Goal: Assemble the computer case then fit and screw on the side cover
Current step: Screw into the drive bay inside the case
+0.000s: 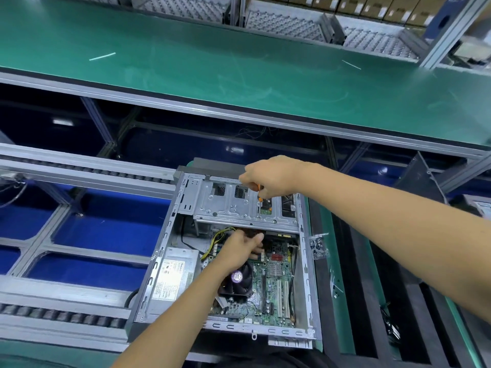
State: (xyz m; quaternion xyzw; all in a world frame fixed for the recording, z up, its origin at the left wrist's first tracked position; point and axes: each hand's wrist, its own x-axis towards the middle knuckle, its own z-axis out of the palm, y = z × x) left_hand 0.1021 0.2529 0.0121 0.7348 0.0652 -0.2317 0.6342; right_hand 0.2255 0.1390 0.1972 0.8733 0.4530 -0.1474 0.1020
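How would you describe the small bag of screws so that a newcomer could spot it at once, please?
Start at the open computer case lying on its side in front of the person. Just outside its right wall, on the green strip, lies a small clear bag of screws, the only glinting packet there.

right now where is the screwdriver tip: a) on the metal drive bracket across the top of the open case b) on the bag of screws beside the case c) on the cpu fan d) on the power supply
a: the right hand holds the screwdriver upright, its tip down on the drive bracket, well above the cpu fan.
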